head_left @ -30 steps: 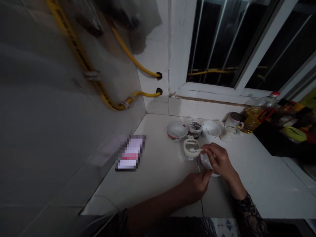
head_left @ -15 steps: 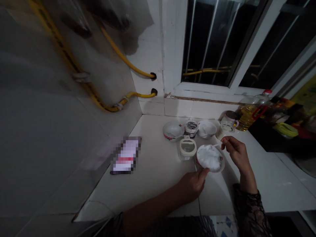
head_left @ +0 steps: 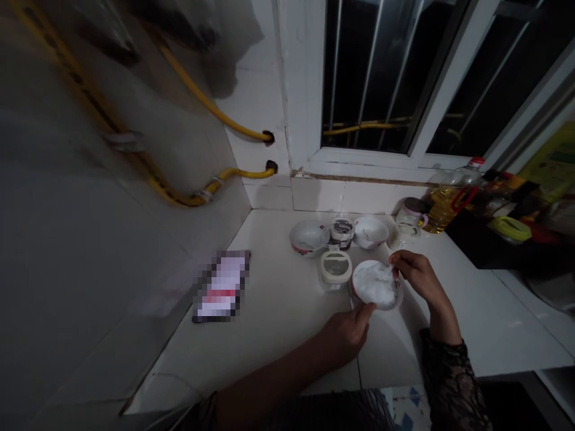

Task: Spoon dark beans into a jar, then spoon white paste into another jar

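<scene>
A bowl [head_left: 356,288] with some red on its outer side is full of a white, powdery-looking substance [head_left: 376,286]. My left hand [head_left: 349,332] grips its near rim, thumb on top and the other fingers closed below. Over the bowl's right edge, my right hand [head_left: 415,272] pinches the handle of a white spoon [head_left: 390,267], whose tip reaches into the white substance. Just left of the bowl stands a small clear jar [head_left: 336,270] with a pale-rimmed lid. Behind are another lidded jar [head_left: 341,230] with dark markings and two white bowls, one left [head_left: 308,237] and one right [head_left: 371,232].
On the white counter [head_left: 278,335], a blurred-out phone-like device [head_left: 221,286] lies at the left. Toward the back right stand a glass jar [head_left: 409,218], an oil bottle [head_left: 442,203] and a dark box [head_left: 476,242] of condiments. Yellow pipes [head_left: 179,194] run along the left wall.
My right hand has shifted left and lower, bringing the spoon closer in over the bowl. My left hand keeps its grip on the rim. The whole view has shifted slightly.
</scene>
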The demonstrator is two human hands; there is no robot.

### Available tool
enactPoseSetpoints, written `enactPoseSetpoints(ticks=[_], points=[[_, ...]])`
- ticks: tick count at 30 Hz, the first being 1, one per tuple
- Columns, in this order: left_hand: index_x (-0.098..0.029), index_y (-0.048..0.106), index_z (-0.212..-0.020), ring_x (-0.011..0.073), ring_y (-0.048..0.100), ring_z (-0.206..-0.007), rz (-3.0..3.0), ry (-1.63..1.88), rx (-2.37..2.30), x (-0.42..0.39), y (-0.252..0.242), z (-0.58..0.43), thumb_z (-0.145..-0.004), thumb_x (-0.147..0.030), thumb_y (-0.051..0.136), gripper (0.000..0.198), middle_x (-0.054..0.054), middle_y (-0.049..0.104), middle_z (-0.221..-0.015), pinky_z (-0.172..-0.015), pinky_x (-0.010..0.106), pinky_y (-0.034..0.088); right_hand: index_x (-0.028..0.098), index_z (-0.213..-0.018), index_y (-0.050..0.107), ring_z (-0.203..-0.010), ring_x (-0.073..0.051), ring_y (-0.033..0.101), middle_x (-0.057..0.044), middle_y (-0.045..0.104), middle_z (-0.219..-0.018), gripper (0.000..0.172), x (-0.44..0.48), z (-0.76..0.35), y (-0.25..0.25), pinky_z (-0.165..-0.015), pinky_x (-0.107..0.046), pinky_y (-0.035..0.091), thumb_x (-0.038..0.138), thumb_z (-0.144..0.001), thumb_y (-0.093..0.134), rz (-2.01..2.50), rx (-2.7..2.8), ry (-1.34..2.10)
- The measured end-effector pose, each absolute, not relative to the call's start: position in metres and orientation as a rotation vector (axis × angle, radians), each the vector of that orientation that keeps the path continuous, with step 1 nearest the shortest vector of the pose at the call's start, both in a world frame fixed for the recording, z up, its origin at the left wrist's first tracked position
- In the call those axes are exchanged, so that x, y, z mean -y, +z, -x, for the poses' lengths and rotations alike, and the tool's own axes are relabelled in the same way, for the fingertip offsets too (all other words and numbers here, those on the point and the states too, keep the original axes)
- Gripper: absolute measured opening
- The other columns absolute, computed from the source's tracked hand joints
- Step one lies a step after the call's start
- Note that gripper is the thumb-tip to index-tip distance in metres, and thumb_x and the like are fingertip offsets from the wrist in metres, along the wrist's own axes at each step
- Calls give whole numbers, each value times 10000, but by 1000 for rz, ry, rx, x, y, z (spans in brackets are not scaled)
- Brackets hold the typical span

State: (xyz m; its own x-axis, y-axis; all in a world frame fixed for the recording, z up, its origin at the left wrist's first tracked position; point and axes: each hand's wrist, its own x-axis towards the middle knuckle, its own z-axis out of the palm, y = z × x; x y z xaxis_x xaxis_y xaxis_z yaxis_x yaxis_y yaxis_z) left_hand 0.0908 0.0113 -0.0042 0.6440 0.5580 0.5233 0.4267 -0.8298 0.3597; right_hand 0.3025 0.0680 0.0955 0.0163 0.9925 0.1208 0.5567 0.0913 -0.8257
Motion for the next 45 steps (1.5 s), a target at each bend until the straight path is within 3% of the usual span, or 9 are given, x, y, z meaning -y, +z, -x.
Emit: enactPoseSetpoints(ticks=[5,21,29,32,34,36,40,45], points=[[-106,341,-1354,205,705,-864,-2659,974,-772,-12,-6,-91,-933,-107,317,421,164,659,-1102,-724,325,608,179,-666,614,-433,-105,369,3,572,-485,273,-70,-309,98,-435,-252,262,451,-684,617,1520,1403,785],[-87,329,-1339,205,699,-872,-2685,996,-771,-12,-5,-91,-938,-102,330,402,166,649,-1110,-713,320,601,173,-636,617,-344,-74,319,-11,588,-446,243,-77,-309,96,-362,-240,194,383,-544,699,1380,1086,1028],[-103,299,-1370,223,692,-896,-2688,972,-780,-13,-9,-93,-914,-90,336,458,152,659,-1080,-702,331,599,181,-730,612,-350,-65,270,-8,629,-520,290,-74,-274,96,-355,-230,174,450,-654,692,1257,1149,1006],[-111,312,-1361,217,695,-873,-2683,964,-806,-13,-10,-94,-914,-94,335,448,151,660,-1075,-707,336,599,200,-767,597,-403,-98,392,-6,649,-590,266,-67,-254,94,-390,-233,296,463,-805,600,1232,1345,797],[-106,332,-1344,214,698,-832,-2674,954,-810,-13,-10,-95,-912,-95,332,433,146,663,-1049,-693,335,599,210,-799,605,-547,-142,554,-23,680,-675,237,-62,-244,93,-517,-254,434,407,-898,519,1197,1583,570],[-100,322,-1348,215,699,-822,-2682,963,-796,-13,-11,-95,-903,-89,332,445,150,662,-1047,-692,338,600,215,-847,632,-698,-176,630,-46,712,-775,205,-58,-236,90,-644,-283,490,310,-937,475,1101,1894,339],[-99,290,-1359,215,700,-801,-2713,957,-805,-13,-12,-95,-893,-94,349,470,141,668,-1017,-674,332,600,206,-919,664,-705,-193,635,-70,734,-835,224,-56,-232,88,-644,-308,498,169,-930,443,907,2248,71],[-104,301,-1343,215,698,-840,-2700,950,-799,-12,-9,-93,-905,-88,344,441,139,662,-1043,-687,323,598,207,-867,644,-666,-169,629,-30,693,-732,203,-57,-255,93,-642,-278,494,305,-946,485,1148,1832,242]])
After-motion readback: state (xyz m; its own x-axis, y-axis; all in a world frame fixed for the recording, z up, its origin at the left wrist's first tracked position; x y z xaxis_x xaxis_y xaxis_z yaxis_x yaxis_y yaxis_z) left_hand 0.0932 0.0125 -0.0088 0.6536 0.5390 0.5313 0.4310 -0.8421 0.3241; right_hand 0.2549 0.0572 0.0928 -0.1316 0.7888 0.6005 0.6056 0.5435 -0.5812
